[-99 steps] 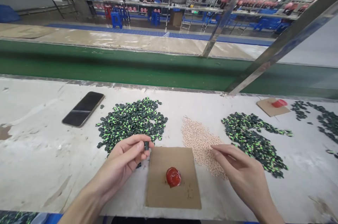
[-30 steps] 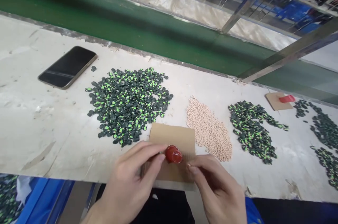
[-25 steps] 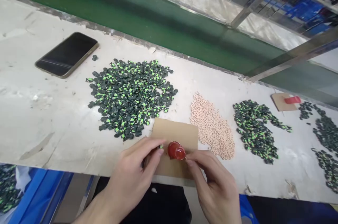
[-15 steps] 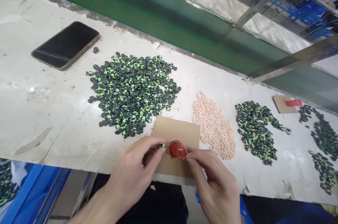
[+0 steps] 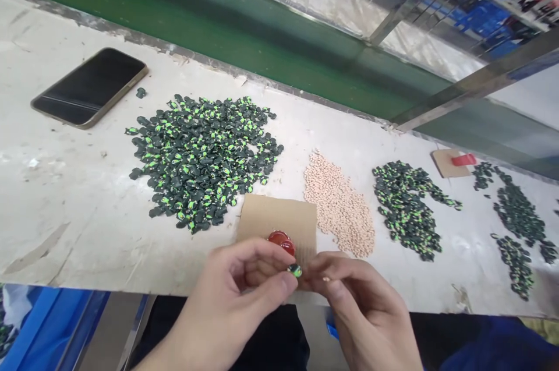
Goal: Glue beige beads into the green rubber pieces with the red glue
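Left hand [image 5: 238,301] pinches a small black-and-green plastic piece [image 5: 294,269] at its fingertips, just in front of the brown cardboard square [image 5: 271,216]. Right hand [image 5: 364,307] grips a tiny beige pellet [image 5: 325,279] beside it. Red glossy blob [image 5: 282,241] sits on the cardboard; beyond it, a heap of black-and-green pieces [image 5: 201,147].

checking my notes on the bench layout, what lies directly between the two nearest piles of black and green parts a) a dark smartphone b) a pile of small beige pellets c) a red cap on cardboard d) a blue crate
B: the pile of small beige pellets lies on the white worktable, between the large left pile of black and green parts and the smaller right pile of black and green parts.
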`<state>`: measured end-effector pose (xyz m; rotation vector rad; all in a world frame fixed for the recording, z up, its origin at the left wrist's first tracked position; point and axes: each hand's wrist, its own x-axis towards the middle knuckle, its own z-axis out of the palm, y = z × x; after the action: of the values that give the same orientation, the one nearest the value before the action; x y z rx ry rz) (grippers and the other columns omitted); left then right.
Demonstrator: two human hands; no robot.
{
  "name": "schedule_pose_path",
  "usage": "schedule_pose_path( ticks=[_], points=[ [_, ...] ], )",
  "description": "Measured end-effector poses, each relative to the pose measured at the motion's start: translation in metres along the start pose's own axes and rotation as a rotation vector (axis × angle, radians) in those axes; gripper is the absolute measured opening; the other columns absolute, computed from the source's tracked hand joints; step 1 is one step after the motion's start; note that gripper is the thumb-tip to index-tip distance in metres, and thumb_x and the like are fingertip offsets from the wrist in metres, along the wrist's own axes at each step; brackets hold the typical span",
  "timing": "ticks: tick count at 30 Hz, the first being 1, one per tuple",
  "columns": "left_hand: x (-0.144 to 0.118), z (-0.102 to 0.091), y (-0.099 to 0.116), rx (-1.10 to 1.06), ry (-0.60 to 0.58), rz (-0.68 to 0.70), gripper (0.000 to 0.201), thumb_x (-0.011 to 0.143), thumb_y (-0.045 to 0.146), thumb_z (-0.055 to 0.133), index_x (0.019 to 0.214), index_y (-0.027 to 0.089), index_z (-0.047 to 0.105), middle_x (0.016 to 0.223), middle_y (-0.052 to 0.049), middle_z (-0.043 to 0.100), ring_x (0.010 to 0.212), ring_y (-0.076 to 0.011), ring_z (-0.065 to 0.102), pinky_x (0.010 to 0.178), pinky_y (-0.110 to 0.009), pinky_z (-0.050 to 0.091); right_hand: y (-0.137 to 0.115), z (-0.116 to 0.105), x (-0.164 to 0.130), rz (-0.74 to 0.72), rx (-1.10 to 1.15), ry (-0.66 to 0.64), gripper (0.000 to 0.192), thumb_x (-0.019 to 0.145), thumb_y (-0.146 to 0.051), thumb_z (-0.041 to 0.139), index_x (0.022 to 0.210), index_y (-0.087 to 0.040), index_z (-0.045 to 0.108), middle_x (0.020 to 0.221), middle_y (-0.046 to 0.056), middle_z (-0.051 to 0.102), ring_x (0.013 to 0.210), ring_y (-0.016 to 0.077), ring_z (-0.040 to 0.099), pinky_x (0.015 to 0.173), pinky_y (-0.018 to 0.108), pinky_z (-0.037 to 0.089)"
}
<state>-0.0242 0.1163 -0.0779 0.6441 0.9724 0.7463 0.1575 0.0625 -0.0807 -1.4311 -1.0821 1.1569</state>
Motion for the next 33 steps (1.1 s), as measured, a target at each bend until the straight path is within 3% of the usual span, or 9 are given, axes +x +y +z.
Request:
schedule_pose_path(
  ticks=[4, 9, 15, 19, 25, 30, 33],
  points=[
    [0.002, 0.002, -0.011, -0.179, -0.095, -0.076, 0.003, 0.079, 0.024, 0.087, 0.081, 0.025, 0.084, 0.062, 0.003, 0.073, 0.058, -0.0074, 0.064, 0.062, -0.013, 0.053, -0.003, 0.002, -0.004, 0.057, 0.15, -0.028, 0.013, 0.096, -0.023, 0.072, 0.095, -0.034, 0.08, 0.102, 0.002, 0.082, 0.089, 0.0184, 0.081, 0.078, 0.028, 0.069],
    [0.002, -0.001, -0.019, -0.246, -0.138, -0.106, 0.007, 0.079, 0.029, 0.09, 0.083, 0.025, 0.086, 0.063, 0.002, 0.075, 0.061, -0.007, 0.066, 0.062, -0.012, 0.052, -0.007, 0.008, -0.005, 0.016, 0.124, 0.016, 0.014, 0.093, -0.021, 0.075, 0.092, -0.033, 0.081, 0.096, 0.0, 0.084, 0.081, 0.0153, 0.081, 0.075, 0.02, 0.067],
    [-0.001, 0.001, -0.013, -0.234, -0.112, -0.125, 0.011, 0.075, 0.032, 0.092, 0.081, 0.025, 0.086, 0.063, 0.002, 0.075, 0.06, -0.0068, 0.065, 0.061, -0.012, 0.051, -0.008, 0.009, -0.002, -0.037, 0.057, 0.039, 0.015, 0.092, -0.02, 0.075, 0.09, -0.034, 0.08, 0.091, -0.002, 0.082, 0.083, 0.0114, 0.079, 0.076, 0.012, 0.063],
    [-0.004, 0.004, -0.008, -0.207, -0.064, -0.147, 0.011, 0.074, 0.03, 0.093, 0.078, 0.023, 0.085, 0.061, 0.003, 0.073, 0.059, -0.0068, 0.062, 0.063, -0.014, 0.051, -0.008, 0.009, -0.002, -0.069, -0.012, -0.001, 0.016, 0.092, -0.018, 0.074, 0.09, -0.032, 0.079, 0.087, -0.001, 0.082, 0.08, 0.0145, 0.078, 0.071, 0.017, 0.065],
    [-0.003, -0.002, -0.015, -0.166, -0.14, -0.086, 0.01, 0.078, 0.034, 0.09, 0.08, 0.025, 0.085, 0.062, 0.002, 0.073, 0.058, -0.0078, 0.061, 0.06, -0.016, 0.05, -0.015, 0.006, 0.003, -0.085, -0.053, -0.066, 0.017, 0.091, -0.016, 0.073, 0.087, -0.03, 0.08, 0.079, 0.0, 0.08, 0.068, 0.0156, 0.075, 0.061, 0.02, 0.063],
    [-0.007, -0.002, -0.009, -0.109, -0.115, -0.097, 0.017, 0.074, 0.038, 0.092, 0.076, 0.022, 0.084, 0.062, 0.001, 0.074, 0.055, -0.0088, 0.062, 0.059, -0.018, 0.051, -0.024, -0.002, 0.014, -0.013, -0.077, -0.191, 0.016, 0.084, -0.015, 0.079, 0.078, -0.029, 0.084, 0.073, 0.001, 0.081, 0.064, 0.0157, 0.075, 0.06, 0.02, 0.062],
    [-0.008, 0.004, 0.0, -0.136, -0.062, -0.155, 0.026, 0.068, 0.042, 0.096, 0.072, 0.02, 0.083, 0.061, 0.001, 0.073, 0.056, -0.0085, 0.063, 0.062, -0.019, 0.052, -0.022, -0.002, 0.014, 0.056, -0.002, -0.171, 0.011, 0.083, -0.022, 0.082, 0.074, -0.027, 0.084, 0.069, 0.002, 0.08, 0.06, 0.0169, 0.075, 0.056, 0.02, 0.062]
  ],
)
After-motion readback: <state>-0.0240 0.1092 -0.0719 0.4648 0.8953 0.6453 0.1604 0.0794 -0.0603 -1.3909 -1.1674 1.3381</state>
